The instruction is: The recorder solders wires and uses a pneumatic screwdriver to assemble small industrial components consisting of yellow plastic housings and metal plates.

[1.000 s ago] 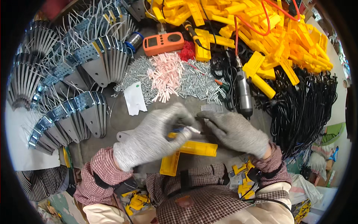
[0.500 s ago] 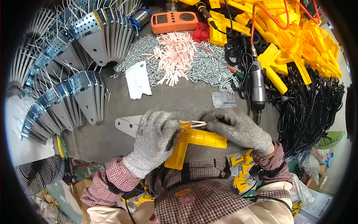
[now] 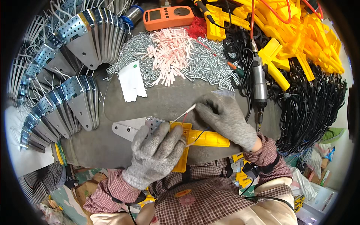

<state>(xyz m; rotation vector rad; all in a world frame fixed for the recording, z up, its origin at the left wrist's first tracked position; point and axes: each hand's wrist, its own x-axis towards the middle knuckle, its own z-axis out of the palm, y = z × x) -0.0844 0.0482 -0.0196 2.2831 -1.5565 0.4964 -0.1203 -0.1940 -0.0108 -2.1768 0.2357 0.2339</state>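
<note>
My left hand [image 3: 153, 153], in a grey knitted glove, grips the crosspiece of a yellow T-shaped plastic housing [image 3: 210, 138]. A flat grey metal plate [image 3: 123, 128] with a perforated end reaches out beyond its fingers to the left. The gloved right hand [image 3: 225, 118] pinches the tip of a white sleeved wire [image 3: 190, 108] and holds it up above the housing. Thin red and dark wires rise near the left fingers. The left fingertips cover part of the housing and where the wires join it.
Silver screws [image 3: 210, 67] and pale pink sleeves [image 3: 170, 52] lie heaped beyond my hands. An orange meter [image 3: 168, 18] sits behind them. Stacked metal plates [image 3: 80, 108] stand left; an electric screwdriver [image 3: 259, 84], yellow housings [image 3: 296, 41] and black cables [image 3: 311, 112] are right.
My right hand has lifted the white wire tip up and left, away from the housing. The left hand has turned flatter over the housing, and the plate's perforated end now shows.
</note>
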